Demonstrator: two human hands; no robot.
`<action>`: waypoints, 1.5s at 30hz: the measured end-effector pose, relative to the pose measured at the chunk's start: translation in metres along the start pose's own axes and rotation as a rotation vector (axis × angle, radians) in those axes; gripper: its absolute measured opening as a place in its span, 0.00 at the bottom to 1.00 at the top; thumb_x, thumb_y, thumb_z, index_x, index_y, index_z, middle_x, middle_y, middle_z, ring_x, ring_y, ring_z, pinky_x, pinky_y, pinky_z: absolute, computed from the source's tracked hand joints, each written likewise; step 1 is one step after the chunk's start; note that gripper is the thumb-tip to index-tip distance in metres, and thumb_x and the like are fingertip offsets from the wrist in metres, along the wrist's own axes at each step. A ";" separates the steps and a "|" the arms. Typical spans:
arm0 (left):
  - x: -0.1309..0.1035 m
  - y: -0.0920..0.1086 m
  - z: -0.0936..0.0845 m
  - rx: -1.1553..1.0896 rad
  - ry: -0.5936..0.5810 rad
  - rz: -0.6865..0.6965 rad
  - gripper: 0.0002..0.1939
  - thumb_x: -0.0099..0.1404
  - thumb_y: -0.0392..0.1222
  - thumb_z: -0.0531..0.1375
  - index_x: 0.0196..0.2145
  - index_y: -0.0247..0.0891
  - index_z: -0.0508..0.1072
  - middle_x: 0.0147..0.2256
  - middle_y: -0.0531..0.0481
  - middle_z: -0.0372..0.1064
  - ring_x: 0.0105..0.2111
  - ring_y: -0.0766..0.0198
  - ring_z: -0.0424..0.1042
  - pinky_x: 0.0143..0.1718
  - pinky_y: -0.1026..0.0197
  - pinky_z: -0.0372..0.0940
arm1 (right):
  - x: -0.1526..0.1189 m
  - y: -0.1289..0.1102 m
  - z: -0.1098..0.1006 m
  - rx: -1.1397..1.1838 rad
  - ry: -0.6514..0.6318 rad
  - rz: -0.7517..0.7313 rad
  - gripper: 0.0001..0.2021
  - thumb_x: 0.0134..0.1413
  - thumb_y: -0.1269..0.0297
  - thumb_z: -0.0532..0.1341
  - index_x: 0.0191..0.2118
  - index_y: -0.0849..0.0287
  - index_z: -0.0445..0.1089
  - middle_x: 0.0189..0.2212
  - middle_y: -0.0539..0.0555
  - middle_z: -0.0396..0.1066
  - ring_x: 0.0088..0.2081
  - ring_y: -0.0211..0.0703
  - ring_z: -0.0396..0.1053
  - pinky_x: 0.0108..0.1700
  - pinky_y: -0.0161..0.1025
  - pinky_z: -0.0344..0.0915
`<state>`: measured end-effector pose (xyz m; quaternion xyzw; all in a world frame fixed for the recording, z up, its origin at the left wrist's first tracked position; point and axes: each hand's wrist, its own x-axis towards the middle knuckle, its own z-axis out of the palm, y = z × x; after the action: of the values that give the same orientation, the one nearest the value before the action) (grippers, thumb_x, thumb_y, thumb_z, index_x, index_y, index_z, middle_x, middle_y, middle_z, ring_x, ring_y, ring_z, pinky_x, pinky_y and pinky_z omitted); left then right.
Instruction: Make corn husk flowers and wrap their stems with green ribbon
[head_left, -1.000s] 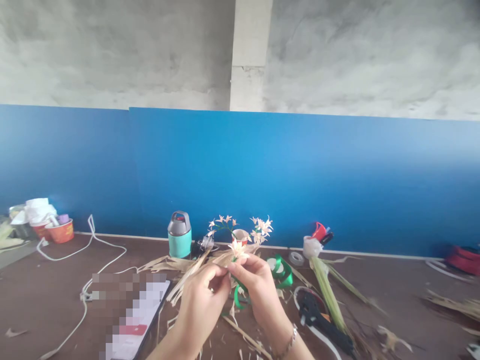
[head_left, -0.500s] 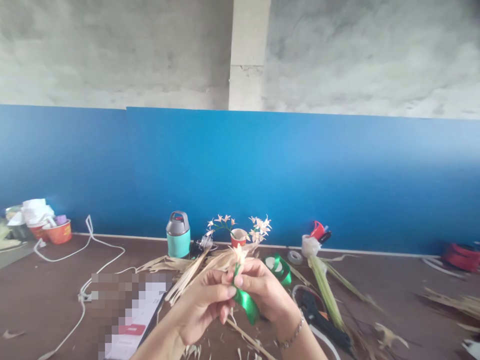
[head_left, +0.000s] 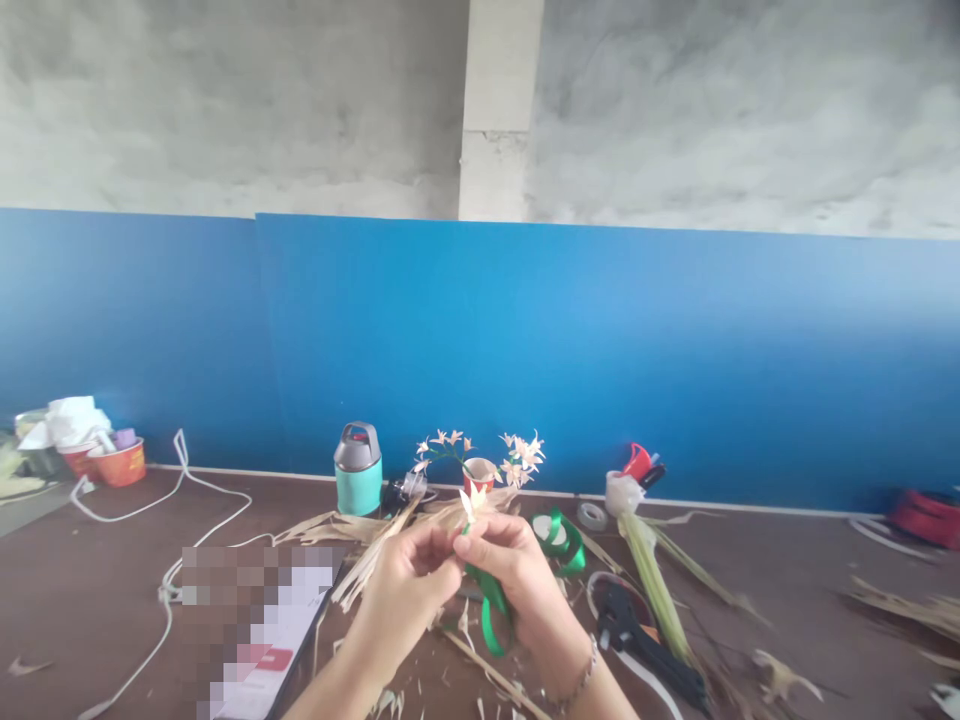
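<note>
Both hands meet in front of me around a small cream flower [head_left: 472, 502], which looks made of dried husk and points upward. My left hand [head_left: 412, 580] is closed, thumb and fingers pinched at the base of the flower, where its stem is mostly hidden. Pressed against the same spot, my right hand [head_left: 514, 570] pinches a green satin ribbon [head_left: 491, 612], whose loose end curls below the fingers. Behind the hands, similar finished-looking flowers [head_left: 521, 460] rise on thin stems from a red paper cup [head_left: 478, 474].
A green ribbon roll [head_left: 556, 535], tape roll [head_left: 592, 516] and black glue gun [head_left: 649, 645] lie to the right, beside pale green stalks [head_left: 656, 580]. Dried husk strips [head_left: 375, 560] spread behind my left hand. A turquoise flask [head_left: 358, 480] stands farther back; a white cable [head_left: 169, 580] runs left.
My hands have rolled slightly inward around the flower's base, and the flower has dipped a little lower and left. The ribbon's hanging end has turned and now curls in a loop.
</note>
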<state>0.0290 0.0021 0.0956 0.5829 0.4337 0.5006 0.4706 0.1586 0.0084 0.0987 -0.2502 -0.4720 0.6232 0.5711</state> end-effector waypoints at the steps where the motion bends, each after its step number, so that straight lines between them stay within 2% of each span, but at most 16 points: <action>1: 0.000 0.000 0.000 -0.006 -0.004 0.006 0.07 0.51 0.40 0.60 0.20 0.37 0.66 0.16 0.59 0.57 0.17 0.71 0.56 0.19 0.68 0.53 | 0.000 0.000 0.001 -0.005 0.024 -0.009 0.08 0.37 0.66 0.71 0.17 0.60 0.73 0.20 0.49 0.70 0.23 0.34 0.64 0.28 0.33 0.62; 4: -0.001 0.000 0.001 0.046 0.038 0.057 0.09 0.53 0.44 0.60 0.21 0.36 0.69 0.17 0.56 0.60 0.18 0.70 0.57 0.19 0.67 0.52 | 0.000 0.001 0.002 -0.031 0.084 -0.042 0.10 0.36 0.65 0.72 0.16 0.60 0.72 0.20 0.50 0.70 0.23 0.35 0.64 0.30 0.33 0.62; 8: -0.002 -0.006 0.004 0.086 0.144 0.137 0.11 0.55 0.47 0.60 0.26 0.35 0.73 0.21 0.51 0.67 0.21 0.65 0.62 0.22 0.65 0.57 | 0.001 0.007 0.003 -0.071 0.129 -0.087 0.11 0.38 0.63 0.71 0.16 0.60 0.71 0.19 0.50 0.70 0.24 0.37 0.63 0.32 0.36 0.62; 11: -0.002 -0.009 0.005 0.113 0.185 0.179 0.11 0.55 0.46 0.60 0.24 0.36 0.71 0.19 0.54 0.64 0.20 0.66 0.61 0.22 0.65 0.56 | 0.001 0.007 0.004 -0.097 0.153 -0.104 0.12 0.39 0.63 0.70 0.17 0.61 0.70 0.18 0.49 0.68 0.24 0.36 0.61 0.32 0.36 0.61; 14: -0.002 -0.006 0.003 0.075 0.186 0.129 0.12 0.54 0.46 0.61 0.20 0.36 0.70 0.16 0.56 0.59 0.17 0.69 0.56 0.19 0.66 0.51 | 0.000 0.002 0.004 -0.131 0.127 -0.077 0.11 0.41 0.61 0.70 0.20 0.61 0.70 0.21 0.49 0.69 0.25 0.36 0.62 0.32 0.35 0.61; 17: 0.001 -0.002 -0.001 -0.052 0.206 0.059 0.11 0.50 0.45 0.64 0.19 0.35 0.70 0.17 0.55 0.61 0.19 0.69 0.57 0.21 0.67 0.53 | -0.002 -0.003 0.002 -0.267 0.063 -0.021 0.11 0.41 0.60 0.70 0.28 0.60 0.72 0.25 0.49 0.69 0.27 0.36 0.63 0.31 0.34 0.60; 19: 0.002 -0.001 -0.003 -0.170 0.186 0.008 0.10 0.48 0.44 0.65 0.20 0.35 0.70 0.17 0.57 0.60 0.19 0.71 0.55 0.20 0.68 0.51 | -0.002 -0.004 -0.001 -0.414 0.072 -0.029 0.12 0.40 0.59 0.70 0.32 0.60 0.73 0.27 0.51 0.71 0.28 0.38 0.64 0.30 0.34 0.61; 22: 0.002 -0.001 -0.004 -0.326 0.106 -0.062 0.12 0.48 0.44 0.66 0.20 0.36 0.68 0.14 0.61 0.54 0.16 0.75 0.48 0.17 0.70 0.44 | -0.002 -0.005 -0.006 -0.535 0.102 -0.091 0.10 0.43 0.59 0.68 0.30 0.60 0.75 0.29 0.53 0.73 0.31 0.42 0.66 0.34 0.37 0.63; 25: 0.001 -0.001 -0.002 -0.441 0.059 -0.094 0.14 0.47 0.45 0.68 0.19 0.35 0.68 0.13 0.62 0.52 0.15 0.77 0.43 0.16 0.70 0.40 | -0.002 -0.007 -0.006 -0.473 0.089 -0.083 0.09 0.45 0.59 0.67 0.26 0.60 0.75 0.25 0.52 0.72 0.29 0.40 0.66 0.33 0.36 0.62; 30: -0.001 -0.002 0.004 -0.533 0.118 -0.105 0.15 0.45 0.45 0.69 0.18 0.34 0.68 0.13 0.61 0.55 0.14 0.78 0.44 0.16 0.71 0.40 | -0.002 -0.006 -0.002 -0.232 0.047 0.073 0.12 0.42 0.61 0.67 0.18 0.62 0.70 0.16 0.48 0.64 0.21 0.33 0.57 0.26 0.33 0.54; 35: 0.002 -0.006 0.002 -0.518 0.090 -0.112 0.14 0.47 0.44 0.69 0.20 0.34 0.68 0.15 0.58 0.61 0.14 0.79 0.47 0.16 0.72 0.41 | 0.001 -0.002 -0.008 -0.168 0.005 0.162 0.13 0.41 0.61 0.68 0.17 0.63 0.69 0.16 0.48 0.65 0.21 0.33 0.57 0.27 0.33 0.54; 38: 0.006 -0.007 -0.002 -0.541 0.002 -0.159 0.15 0.47 0.44 0.69 0.19 0.34 0.67 0.16 0.59 0.60 0.14 0.79 0.45 0.16 0.72 0.38 | 0.002 -0.004 -0.013 -0.164 -0.043 0.118 0.08 0.44 0.63 0.67 0.27 0.62 0.73 0.25 0.51 0.71 0.28 0.37 0.64 0.35 0.34 0.58; 40: 0.007 -0.006 -0.004 -0.559 -0.055 -0.192 0.14 0.47 0.43 0.69 0.20 0.34 0.67 0.16 0.60 0.57 0.14 0.79 0.43 0.16 0.71 0.37 | 0.001 -0.007 -0.013 -0.133 -0.083 0.077 0.08 0.47 0.63 0.66 0.34 0.60 0.74 0.32 0.52 0.73 0.35 0.40 0.67 0.42 0.37 0.60; 42: 0.007 -0.006 -0.004 -0.570 -0.093 -0.232 0.13 0.46 0.43 0.69 0.21 0.35 0.68 0.16 0.62 0.54 0.14 0.78 0.42 0.16 0.71 0.36 | 0.000 -0.009 -0.009 -0.109 -0.100 0.049 0.07 0.47 0.62 0.66 0.32 0.59 0.75 0.32 0.52 0.74 0.36 0.41 0.68 0.44 0.38 0.61; 45: 0.006 -0.003 -0.004 -0.524 -0.131 -0.242 0.13 0.46 0.43 0.68 0.20 0.36 0.67 0.15 0.63 0.51 0.14 0.77 0.41 0.16 0.69 0.35 | -0.001 -0.010 -0.003 -0.119 -0.072 -0.002 0.08 0.44 0.60 0.68 0.23 0.59 0.75 0.27 0.53 0.74 0.34 0.43 0.69 0.42 0.39 0.63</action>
<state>0.0259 0.0087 0.0935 0.4167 0.3244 0.4972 0.6884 0.1665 0.0069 0.1063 -0.2608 -0.5285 0.6022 0.5386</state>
